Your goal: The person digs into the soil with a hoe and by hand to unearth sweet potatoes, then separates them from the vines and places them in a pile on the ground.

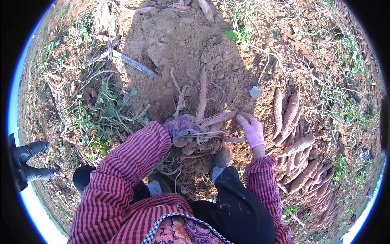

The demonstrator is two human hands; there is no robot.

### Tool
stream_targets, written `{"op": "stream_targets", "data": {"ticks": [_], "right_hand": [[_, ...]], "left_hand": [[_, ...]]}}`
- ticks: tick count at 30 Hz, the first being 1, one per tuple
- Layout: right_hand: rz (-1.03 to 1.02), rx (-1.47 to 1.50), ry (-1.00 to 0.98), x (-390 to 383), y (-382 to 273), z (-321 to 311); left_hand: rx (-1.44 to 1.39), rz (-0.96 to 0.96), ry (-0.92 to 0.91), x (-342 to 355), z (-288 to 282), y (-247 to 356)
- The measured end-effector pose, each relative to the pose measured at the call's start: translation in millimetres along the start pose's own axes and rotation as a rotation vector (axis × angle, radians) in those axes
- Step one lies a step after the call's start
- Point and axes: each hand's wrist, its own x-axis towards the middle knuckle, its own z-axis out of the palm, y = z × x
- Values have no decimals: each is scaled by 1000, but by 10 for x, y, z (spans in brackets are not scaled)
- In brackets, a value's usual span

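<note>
My left hand (183, 125), in a dusty purple glove, is closed around the stem end of a cluster of sweet potatoes (202, 97). One long root of the cluster points away from me, and others hang below the hand, partly hidden by it. Thin pale roots (209, 134) trail across its front. On the right, my right hand (252, 131) wears a pink glove. Its fingers are bent at the tip of a slanting sweet potato (219, 118) from the same cluster and appear to grip it.
Pulled sweet potatoes (302, 162) lie in a long row to my right. More lie at the far edge, including one sweet potato (206, 10). Cut green vines (109, 107) and a grey strip (134, 64) are on the left. Another person's boots (34, 162) stand at far left.
</note>
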Motion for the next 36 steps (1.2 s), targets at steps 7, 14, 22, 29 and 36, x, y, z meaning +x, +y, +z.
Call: {"op": "stream_targets", "data": {"ticks": [7,14,22,29,36], "right_hand": [[284,673,-531,19,-338,396],[33,1032,-385,69,-563,657],[-172,1273,-133,-116,-748,452],[-218,1206,149,-90,-865,485],[-1013,-778,189,-97,-1248,505]], "left_hand": [[-301,285,111,-209,381,343],[181,225,206,42,458,328],[720,309,431,172,773,162],[979,277,864,184,1049,480],[3361,-2187,710,701,1684,968]]}}
